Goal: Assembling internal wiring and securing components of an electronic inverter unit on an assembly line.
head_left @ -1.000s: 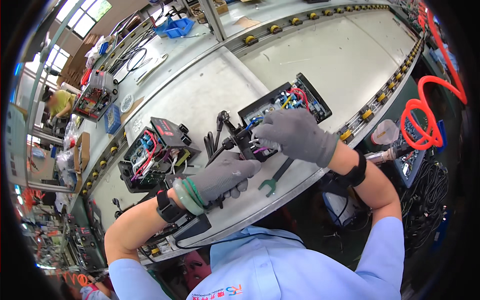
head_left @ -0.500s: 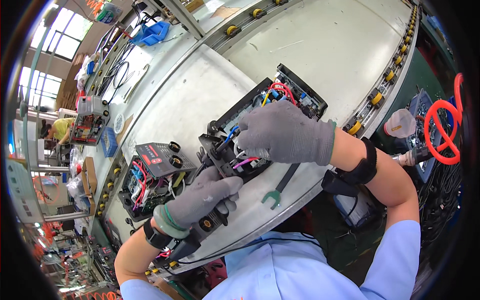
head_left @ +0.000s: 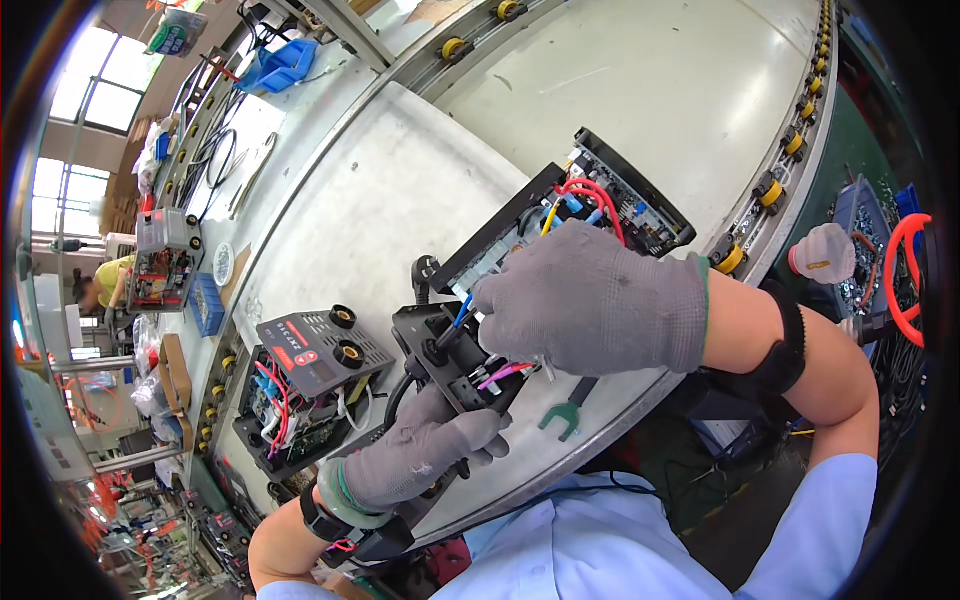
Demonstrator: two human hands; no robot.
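Observation:
In front of me stands an opened electrical unit with a black chassis (head_left: pixel 520 215), its boards and red, yellow and blue wires exposed. At its near end is a black end panel (head_left: pixel 425 335), and my left hand (head_left: pixel 425 445) in a grey glove grips the lower edge of it. My gloved right hand (head_left: pixel 600 300) is over the unit, fingers closed beside the blue wire (head_left: pixel 463 310) and above a purple-pink wire (head_left: pixel 505 375). What those fingers pinch is hidden under the glove. A green open-ended wrench (head_left: pixel 562 418) lies on the bench by my right wrist.
A second opened unit (head_left: pixel 315 365) with a printed front panel sits to the left. Rails with yellow rollers (head_left: pixel 768 192) border the bench. Blue bins (head_left: pixel 280 68) stand at the back left; a clear cup (head_left: pixel 825 255) and red coiled hose (head_left: pixel 905 280) are at right. Another person (head_left: pixel 108 285) works far left.
My right hand has shifted right and slightly down in the picture, still closed by the wires. The chassis appears a little further right, and the end panel is tilted more away from it.

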